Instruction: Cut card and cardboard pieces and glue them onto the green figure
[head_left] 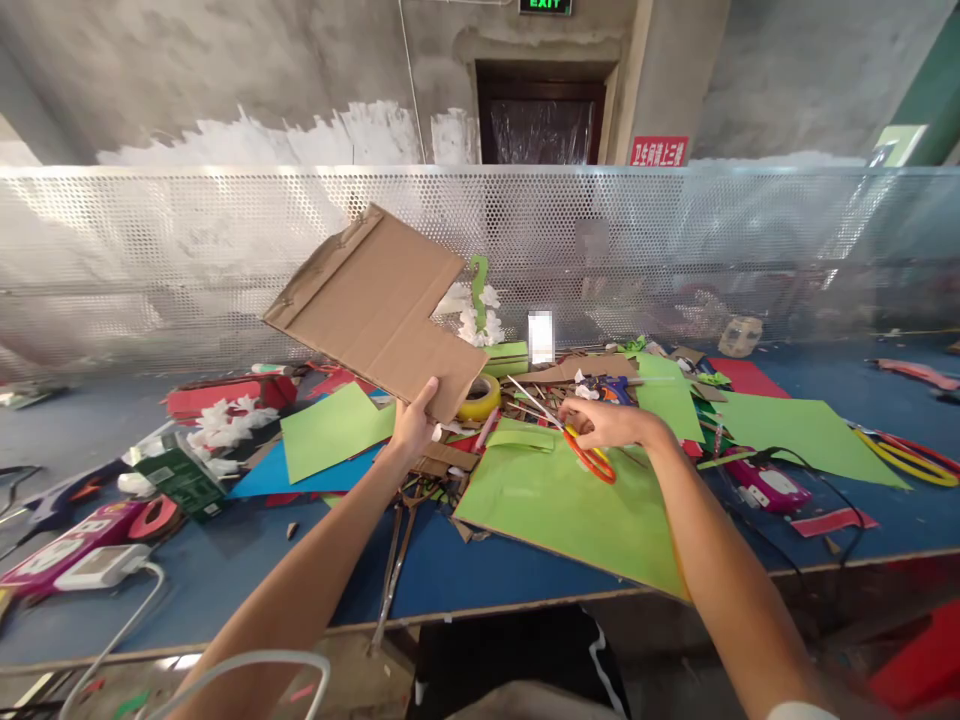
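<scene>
My left hand (414,428) is closed on the lower edge of a brown cardboard piece (382,300), thumb on its face. The cardboard is held up at a tilt above the table, with a notch cut out of its right side and a folded strip along its upper left edge. My right hand (604,422) grips a pair of scissors (596,465) by the orange and yellow handles. Their blades are apart and point up and left, away from the cardboard. Beneath the scissors lies a large green sheet (577,520).
Blue table (427,570) with a perforated metal screen (645,250) behind. A yellow tape roll (480,398), scraps and a blue glue gun (616,390) lie mid-table. Purple power strips (769,485) with cables sit at both sides. Another pair of scissors (907,455) lies at right.
</scene>
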